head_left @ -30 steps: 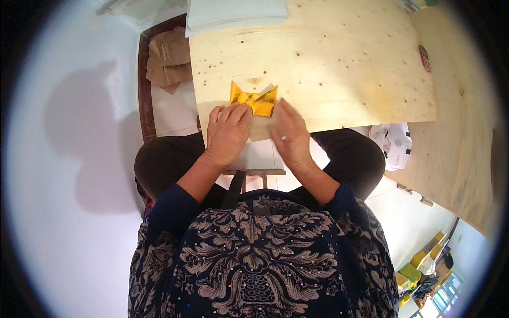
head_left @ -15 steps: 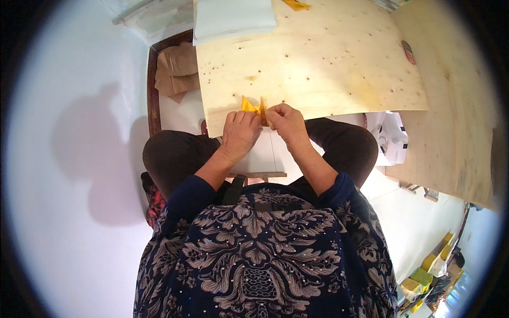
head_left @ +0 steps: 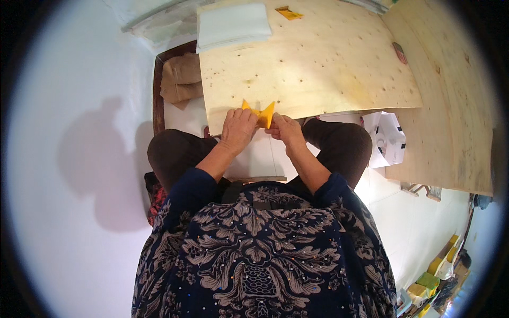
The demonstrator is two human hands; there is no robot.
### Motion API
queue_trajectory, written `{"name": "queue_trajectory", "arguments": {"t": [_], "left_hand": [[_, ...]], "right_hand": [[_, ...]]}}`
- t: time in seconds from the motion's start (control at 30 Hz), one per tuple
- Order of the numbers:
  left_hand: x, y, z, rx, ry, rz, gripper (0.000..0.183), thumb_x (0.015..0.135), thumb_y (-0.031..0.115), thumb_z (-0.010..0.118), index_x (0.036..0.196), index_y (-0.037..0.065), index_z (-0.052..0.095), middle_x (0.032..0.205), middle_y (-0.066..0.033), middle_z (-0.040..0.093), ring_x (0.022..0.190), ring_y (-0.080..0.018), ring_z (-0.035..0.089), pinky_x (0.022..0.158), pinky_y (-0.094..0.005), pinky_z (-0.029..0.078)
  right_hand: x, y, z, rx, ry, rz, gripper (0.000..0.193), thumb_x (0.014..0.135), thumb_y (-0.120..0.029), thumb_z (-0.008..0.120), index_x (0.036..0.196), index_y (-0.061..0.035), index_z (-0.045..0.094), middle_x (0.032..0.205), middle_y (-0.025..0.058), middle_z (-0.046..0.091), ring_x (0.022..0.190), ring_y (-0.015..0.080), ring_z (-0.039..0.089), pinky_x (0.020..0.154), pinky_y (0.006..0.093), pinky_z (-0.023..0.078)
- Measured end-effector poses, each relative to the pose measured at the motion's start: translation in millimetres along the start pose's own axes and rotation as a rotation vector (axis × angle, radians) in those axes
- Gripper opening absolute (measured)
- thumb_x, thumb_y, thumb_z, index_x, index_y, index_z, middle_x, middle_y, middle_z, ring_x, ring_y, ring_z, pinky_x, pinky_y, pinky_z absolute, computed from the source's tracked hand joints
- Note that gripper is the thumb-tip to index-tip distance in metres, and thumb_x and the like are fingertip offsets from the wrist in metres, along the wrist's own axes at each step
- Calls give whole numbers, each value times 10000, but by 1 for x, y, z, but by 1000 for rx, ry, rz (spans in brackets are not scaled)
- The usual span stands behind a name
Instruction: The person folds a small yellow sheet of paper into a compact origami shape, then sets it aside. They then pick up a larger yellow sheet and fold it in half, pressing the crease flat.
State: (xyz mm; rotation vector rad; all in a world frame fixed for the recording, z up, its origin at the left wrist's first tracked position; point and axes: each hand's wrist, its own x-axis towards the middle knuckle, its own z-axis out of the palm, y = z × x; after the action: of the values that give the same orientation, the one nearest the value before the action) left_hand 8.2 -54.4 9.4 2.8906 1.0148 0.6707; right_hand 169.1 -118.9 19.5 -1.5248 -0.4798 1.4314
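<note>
A folded piece of yellow paper (head_left: 266, 115) with two upright points is held between my hands at the near edge of the wooden board (head_left: 318, 79). My left hand (head_left: 239, 127) grips its left side with bent fingers, the back of the hand turned up. On the other side my right hand (head_left: 286, 130) pinches the lower right part, and its fingertips are partly hidden by the paper. At the far side of the board lies another folded yellow paper piece (head_left: 289, 13). A stack of white sheets (head_left: 234, 25) rests at the far left.
A small red-and-dark object (head_left: 400, 53) lies near the board's right end. Brown paper (head_left: 181, 79) sits left of the board. Beside my right knee is a white bag (head_left: 388, 139). A second wooden board (head_left: 450, 138) stretches along the right, with boxes and packages (head_left: 429, 281) beyond it.
My right hand has moved slightly down and turned below the paper's right point. That point now shows its broad face instead of a thin edge. The view has shifted a little.
</note>
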Motion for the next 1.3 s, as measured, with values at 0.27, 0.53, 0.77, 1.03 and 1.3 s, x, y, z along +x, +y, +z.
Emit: {"name": "queue_trajectory", "arguments": {"t": [0.27,0.53,0.77,1.03,1.3], "left_hand": [[12,6,-87,-1487,130,-831,196,869,185,679,997,39,655,910,-19,667,848,-106,564,805,-242,414],[26,81,-149,-2111,398,-672,168,899,134,638,1050,62,618,976,-12,648,835,-98,558,786,-257,454],[15,68,-185,-1653,192,-515,469,940,373,568,1218,-3,539,1153,-79,589,1056,-177,539,958,-322,407],[13,55,-223,-1478,-2,-416,303,913,230,604,1061,-31,646,1019,-68,663,916,-111,577,871,-251,444],[2,82,-227,-1294,-277,-410,183,858,155,652,913,-19,665,868,5,626,836,-55,518,777,-209,406]], "right_hand": [[-68,-80,9,-334,156,-788,496,783,-223,780,1141,54,578,1074,131,638,995,201,603,886,323,478],[-146,-87,39,95,-156,-639,458,799,-136,769,1176,15,558,1045,53,633,893,89,587,777,210,495],[-171,-99,19,92,-139,-561,269,887,-131,675,1103,20,616,979,57,664,819,91,614,747,229,517],[-179,-87,-10,-121,-348,-616,319,889,-162,677,1143,14,599,959,68,669,837,119,618,787,253,513],[-221,-127,-47,-146,-367,-560,310,849,-222,702,1085,-41,616,1044,24,633,963,108,589,781,232,489]]}}
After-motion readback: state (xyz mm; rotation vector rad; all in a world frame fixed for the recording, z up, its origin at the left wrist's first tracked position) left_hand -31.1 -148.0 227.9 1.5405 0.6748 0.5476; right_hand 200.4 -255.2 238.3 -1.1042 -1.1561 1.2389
